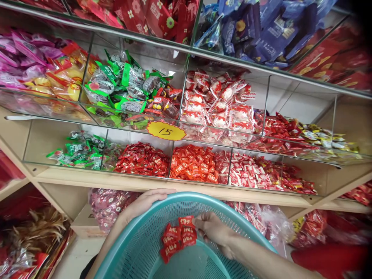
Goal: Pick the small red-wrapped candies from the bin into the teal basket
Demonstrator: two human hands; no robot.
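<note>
A teal plastic basket (122,254) with perforated walls is right in front of me, tilted below the shelf. My left hand (147,203) grips its far left rim, fingers over the edge. Inside the basket is my right hand (213,228), its thumb and fingers closed on the edge of a red-wrapped candy. Several red-wrapped candies (174,240) with pale lettering sit close together beside those fingertips, against the basket's inner wall. Whether the candies are joined or loose, I cannot tell. Matching red candies (193,164) fill a lower shelf compartment.
Clear-walled bins hold green-wrapped sweets (128,83), red-and-white packets (219,102) and blue packets (270,31). A yellow price tag (165,131) reads 15. The wooden shelf edge (87,178) runs just beyond the basket. Below it stands a cardboard box (87,223) and a patterned bag (109,205).
</note>
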